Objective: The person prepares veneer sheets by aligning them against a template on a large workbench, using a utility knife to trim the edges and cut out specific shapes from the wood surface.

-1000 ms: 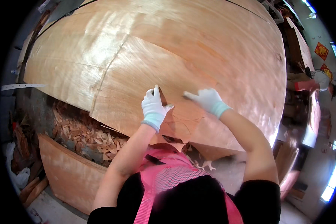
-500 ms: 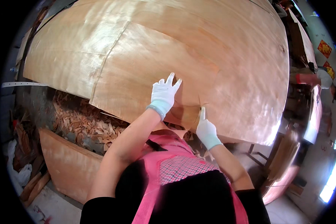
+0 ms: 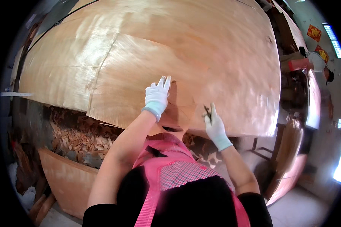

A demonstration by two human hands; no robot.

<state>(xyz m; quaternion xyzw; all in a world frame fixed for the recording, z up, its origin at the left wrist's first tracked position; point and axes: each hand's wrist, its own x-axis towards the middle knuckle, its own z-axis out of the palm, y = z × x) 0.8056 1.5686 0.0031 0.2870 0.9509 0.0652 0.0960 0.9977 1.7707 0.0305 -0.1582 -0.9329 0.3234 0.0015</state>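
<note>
A wide, thin wood veneer sheet (image 3: 231,75), tan and glossy in places, spreads across the work surface before me. My left hand (image 3: 157,94), in a white glove with a pale green cuff, presses on it near the front edge. Two of its fingers stretch forward and the others bend. Just right of those fingers lies a darker brown strip (image 3: 172,100). My right hand (image 3: 215,125), gloved alike, is over the front edge further right. It grips a slim dark tool (image 3: 207,112), possibly a small knife, with a finger pointing forward; the tool's full shape is hidden.
Veneer scraps (image 3: 81,143) pile up below the front edge at the left, behind an upright wooden board (image 3: 66,179). Stacked sheets (image 3: 288,159) stand at the right. Further right, another person's red-sleeved arm (image 3: 298,64) shows. A white strip (image 3: 17,94) juts out at far left.
My right hand has come away from the veneer near my left hand, moving right, and the dark tool now shows in it. The brown flap between the hands looks smaller. The view has shifted slightly.
</note>
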